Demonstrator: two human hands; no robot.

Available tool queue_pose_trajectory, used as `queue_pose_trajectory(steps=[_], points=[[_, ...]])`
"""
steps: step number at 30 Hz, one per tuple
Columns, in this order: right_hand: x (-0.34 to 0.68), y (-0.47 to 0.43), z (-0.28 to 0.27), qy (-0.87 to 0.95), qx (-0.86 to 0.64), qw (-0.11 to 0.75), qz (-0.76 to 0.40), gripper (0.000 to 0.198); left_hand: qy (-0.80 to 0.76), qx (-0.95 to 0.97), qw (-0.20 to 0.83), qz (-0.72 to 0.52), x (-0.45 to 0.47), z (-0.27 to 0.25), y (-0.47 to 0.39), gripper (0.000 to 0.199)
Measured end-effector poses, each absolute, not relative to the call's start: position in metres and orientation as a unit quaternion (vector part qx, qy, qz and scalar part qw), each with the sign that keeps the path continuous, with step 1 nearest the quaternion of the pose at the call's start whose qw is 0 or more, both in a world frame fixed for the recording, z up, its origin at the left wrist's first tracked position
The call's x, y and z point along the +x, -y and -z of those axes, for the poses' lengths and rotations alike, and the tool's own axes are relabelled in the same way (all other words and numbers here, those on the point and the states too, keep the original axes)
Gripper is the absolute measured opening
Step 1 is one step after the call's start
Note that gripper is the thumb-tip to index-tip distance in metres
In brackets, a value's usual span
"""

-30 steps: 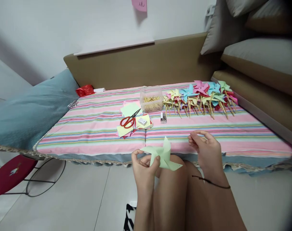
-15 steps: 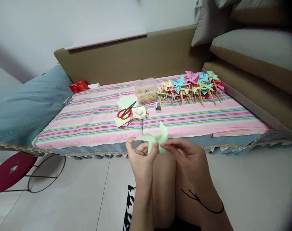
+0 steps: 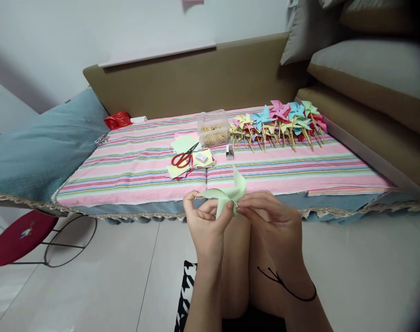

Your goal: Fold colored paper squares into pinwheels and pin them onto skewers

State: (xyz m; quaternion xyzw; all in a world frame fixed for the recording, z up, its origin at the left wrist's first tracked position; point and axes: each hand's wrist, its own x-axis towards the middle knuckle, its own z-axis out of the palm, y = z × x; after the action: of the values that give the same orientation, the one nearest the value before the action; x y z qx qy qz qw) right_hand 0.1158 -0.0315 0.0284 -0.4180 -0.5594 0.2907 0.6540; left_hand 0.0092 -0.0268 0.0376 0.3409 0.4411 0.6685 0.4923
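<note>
A light green paper pinwheel is held up over my knees, with its points curled in to the middle. My left hand pinches it, the thumb pressing on the folded centre. The fingertips of my right hand are closed on a small metal pin at the pinwheel's centre. How deep the pin sits in the paper cannot be seen. Beyond my hands, red-handled scissors lie on square paper sheets, close to a small white box.
A clear plastic box of wooden sticks stands on the striped cloth. Right of it lie several coloured pinwheels on sticks. A small dark case sits in front. A red bag is far left; a red stool stands on the floor.
My view has shifted slightly. The pinwheel has tilted a little in my hands, and the metal pin between my right fingertips now shows at its centre.
</note>
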Motion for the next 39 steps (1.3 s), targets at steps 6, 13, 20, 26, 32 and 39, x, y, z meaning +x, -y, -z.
queue_pose_trajectory(steps=[6,13,20,26,32,39], points=[[0.113,0.032,-0.028,0.552,-0.434,0.655,-0.280,0.018,-0.432,0.343,0.492,-0.674,0.009,-0.036,0.026,0.055],[0.112,0.030,-0.028,0.546,-0.436,0.655,-0.287,0.017,-0.429,0.358,0.489,-0.669,0.008,-0.036,0.024,0.054],[0.113,0.028,-0.027,0.539,-0.429,0.652,-0.317,0.016,-0.423,0.370,0.487,-0.669,0.007,-0.035,0.023,0.052],[0.118,0.023,-0.019,0.510,-0.426,0.643,-0.381,0.014,-0.413,0.381,0.497,-0.661,0.004,-0.033,0.021,0.053],[0.120,0.023,-0.015,0.497,-0.461,0.622,-0.393,0.007,-0.421,0.389,0.496,-0.652,0.003,-0.034,0.022,0.053],[0.118,0.019,-0.010,0.480,-0.474,0.616,-0.406,0.003,-0.435,0.408,0.480,-0.643,0.000,-0.029,0.019,0.052]])
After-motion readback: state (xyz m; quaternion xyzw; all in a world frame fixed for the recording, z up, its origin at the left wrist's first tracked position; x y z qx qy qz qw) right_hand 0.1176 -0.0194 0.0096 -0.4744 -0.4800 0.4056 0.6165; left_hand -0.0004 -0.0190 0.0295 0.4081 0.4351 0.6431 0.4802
